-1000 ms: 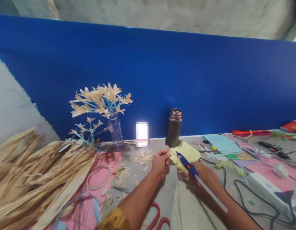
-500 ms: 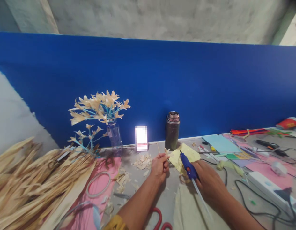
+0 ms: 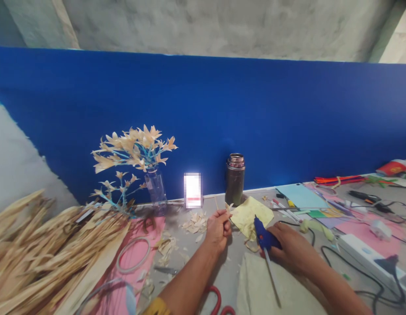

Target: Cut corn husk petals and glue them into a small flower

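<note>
My left hand (image 3: 219,228) is closed in a pinch on a small husk flower (image 3: 229,209), whose pale petals stick up past the fingertips. A thin stick (image 3: 216,203) rises behind those fingers. To the right, my right hand (image 3: 290,245) is wrapped round a blue glue gun (image 3: 263,234), its nozzle pointing up and left over the yellow paper (image 3: 255,212). From the gun's rear end a long glue stick (image 3: 271,280) slants down over a pale cloth (image 3: 252,284). Loose husk petals (image 3: 194,222) lie in a pile left of my left hand.
A dark thermos (image 3: 235,181) stands open against the blue partition (image 3: 203,109). Husk flowers (image 3: 134,146) fill a clear vase (image 3: 155,188). Dried husks (image 3: 42,249) heap up at left. Red-handled scissors (image 3: 216,297) lie in front, a white power strip (image 3: 370,253) and cables at right.
My right hand has drawn the glue gun a little right and down, farther from the flower. My left hand stays nearly in place.
</note>
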A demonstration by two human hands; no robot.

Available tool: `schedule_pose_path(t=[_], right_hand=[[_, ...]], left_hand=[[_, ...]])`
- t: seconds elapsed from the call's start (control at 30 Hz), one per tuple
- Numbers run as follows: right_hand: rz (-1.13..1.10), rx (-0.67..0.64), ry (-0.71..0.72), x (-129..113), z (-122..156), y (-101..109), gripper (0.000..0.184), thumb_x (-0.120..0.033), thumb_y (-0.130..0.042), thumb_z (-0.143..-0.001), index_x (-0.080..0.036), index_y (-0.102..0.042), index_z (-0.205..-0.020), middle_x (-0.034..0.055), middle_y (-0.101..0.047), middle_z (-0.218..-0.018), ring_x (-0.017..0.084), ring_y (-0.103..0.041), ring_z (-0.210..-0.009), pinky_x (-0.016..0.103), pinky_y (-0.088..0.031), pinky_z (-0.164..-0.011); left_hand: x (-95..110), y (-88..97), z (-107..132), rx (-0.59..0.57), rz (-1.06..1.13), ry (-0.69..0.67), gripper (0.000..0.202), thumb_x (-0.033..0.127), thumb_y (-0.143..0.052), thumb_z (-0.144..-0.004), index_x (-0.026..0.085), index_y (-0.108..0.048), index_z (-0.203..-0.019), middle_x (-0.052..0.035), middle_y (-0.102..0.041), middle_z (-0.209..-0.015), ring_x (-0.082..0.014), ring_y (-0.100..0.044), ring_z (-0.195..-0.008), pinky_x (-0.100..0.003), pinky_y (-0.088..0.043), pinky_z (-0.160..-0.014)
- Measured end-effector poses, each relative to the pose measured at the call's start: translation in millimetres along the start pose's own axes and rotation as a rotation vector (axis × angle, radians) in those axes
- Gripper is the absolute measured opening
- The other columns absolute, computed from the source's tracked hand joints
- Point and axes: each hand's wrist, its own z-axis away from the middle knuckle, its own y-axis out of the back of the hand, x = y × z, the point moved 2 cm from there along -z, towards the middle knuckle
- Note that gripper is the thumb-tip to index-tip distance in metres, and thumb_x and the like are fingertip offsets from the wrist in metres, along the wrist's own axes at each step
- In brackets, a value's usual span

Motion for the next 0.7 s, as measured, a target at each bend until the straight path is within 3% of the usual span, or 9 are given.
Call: schedule_pose_path(t=[0.1,0.17,0.23,0.3,0.43,0.53,0.7], right_hand=[[-0.059,-0.066,0.053,7,4,4,0.022,-0.016,-0.064,-0.074,-0.021,-0.073,-0.093,0.0068,-0.07,-0.09,0.026,-0.064,-0.085,0.032,-0.044,-0.075],[-0.081,-0.021,0.097,8,2,9,0.026,-0.017,-0.064,-0.077,-0.023,-0.074,-0.1,0.0069,-0.072,-0.096,0.027,-0.065,-0.09,0.034,-0.045,-0.079],[-0.032,0.112,0.096,1,-6,16,0.018,-0.02,-0.06,-0.086,-0.022,-0.075,-0.095,0.0073,-0.073,-0.094,0.026,-0.065,-0.089,0.034,-0.044,-0.079],[0.081,0.265,0.116,-15,-16,22,0.021,-0.023,-0.055,-0.095,-0.021,-0.073,-0.083,0.0075,-0.069,-0.084,0.025,-0.062,-0.083,0.034,-0.041,-0.076],[0.299,0.467,0.271,-59,-35,23,0.026,-0.017,-0.053,-0.098,-0.021,-0.068,-0.077,0.0066,-0.063,-0.077,0.024,-0.053,-0.077,0.034,-0.034,-0.072],[0.332,0.508,0.304,-74,-41,14,0.025,-0.017,-0.053,-0.098,-0.021,-0.068,-0.078,0.0072,-0.062,-0.078,0.024,-0.049,-0.077,0.035,-0.032,-0.071],[0.356,0.474,0.292,-71,-37,5,0.023,-0.017,-0.051,-0.099,-0.021,-0.068,-0.083,0.0071,-0.061,-0.081,0.025,-0.048,-0.079,0.036,-0.031,-0.073]], left_hand=[[0,0.1,0,0.022,-0.024,-0.022,0.04,0.02,-0.086,-0.056,0.017,-0.054,-0.08,0.0041,-0.06,-0.062,-0.0002,-0.033,-0.035,-0.016,-0.013,-0.035],[0,-0.5,0,0.03,-0.039,-0.03,0.041,0.021,-0.087,-0.055,0.017,-0.054,-0.08,0.0043,-0.06,-0.061,-0.0007,-0.035,-0.035,-0.016,-0.012,-0.035],[-2,-2.1,2,0.024,-0.051,-0.025,0.041,0.023,-0.088,-0.055,0.017,-0.055,-0.08,0.0051,-0.059,-0.058,-0.0012,-0.035,-0.036,-0.016,-0.013,-0.036],[-4,-4.6,5,0.006,-0.061,-0.011,0.042,0.025,-0.088,-0.056,0.017,-0.056,-0.081,0.0065,-0.056,-0.054,-0.0017,-0.035,-0.035,-0.016,-0.014,-0.036],[-11,-11.0,12,-0.033,-0.071,0.006,0.045,0.03,-0.09,-0.055,0.018,-0.057,-0.082,0.0088,-0.051,-0.05,-0.0029,-0.036,-0.036,-0.016,-0.016,-0.036],[-15,-14.0,15,-0.035,-0.072,-0.002,0.048,0.035,-0.092,-0.052,0.018,-0.057,-0.08,0.0104,-0.046,-0.046,-0.0041,-0.038,-0.036,-0.017,-0.018,-0.036],[-19,-15.0,17,-0.001,-0.072,-0.046,0.05,0.036,-0.093,-0.047,0.019,-0.056,-0.075,0.0104,-0.044,-0.044,-0.0051,-0.039,-0.036,-0.018,-0.019,-0.036]])
